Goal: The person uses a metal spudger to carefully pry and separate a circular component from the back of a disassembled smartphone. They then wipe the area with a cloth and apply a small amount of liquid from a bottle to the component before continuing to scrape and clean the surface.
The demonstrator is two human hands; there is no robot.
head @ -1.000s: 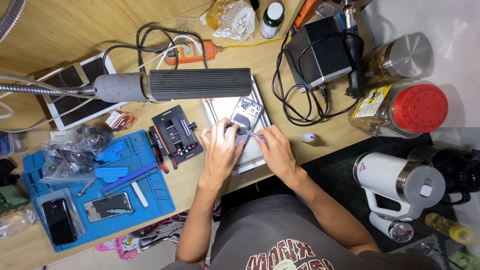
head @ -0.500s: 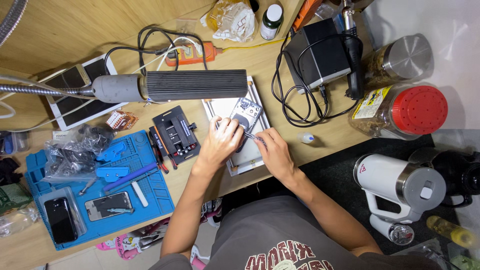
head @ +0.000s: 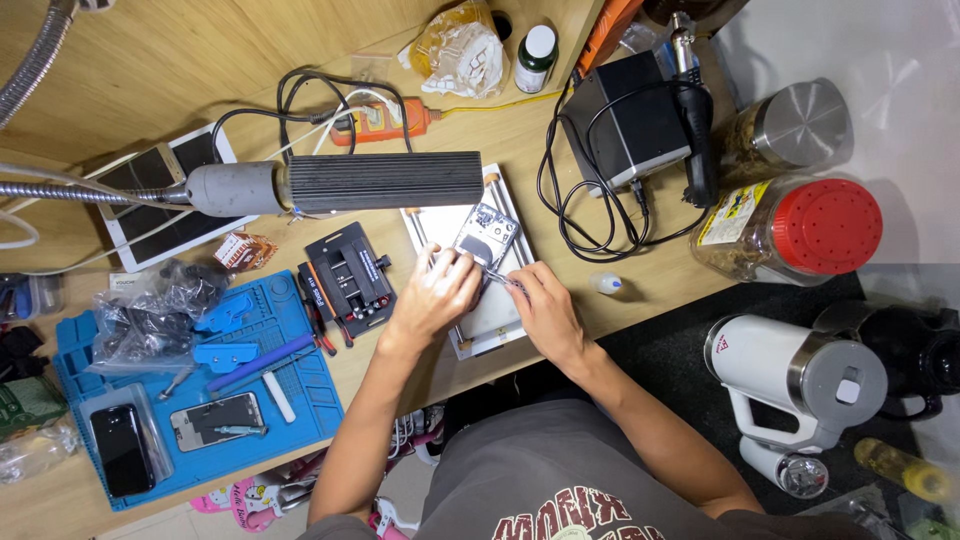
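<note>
Silver tweezers (head: 503, 280), pinched in the right hand (head: 545, 312), probe the opened smartphone (head: 484, 238); left hand (head: 435, 295) grips its near edge; reassembly remains.

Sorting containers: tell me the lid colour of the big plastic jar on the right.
Red, on the plastic jar; the head view shows it.

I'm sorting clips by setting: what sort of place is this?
Likely a phone repair bench: an opened phone under both hands, a blue work mat with phones and small tools, and a black soldering station.
</note>
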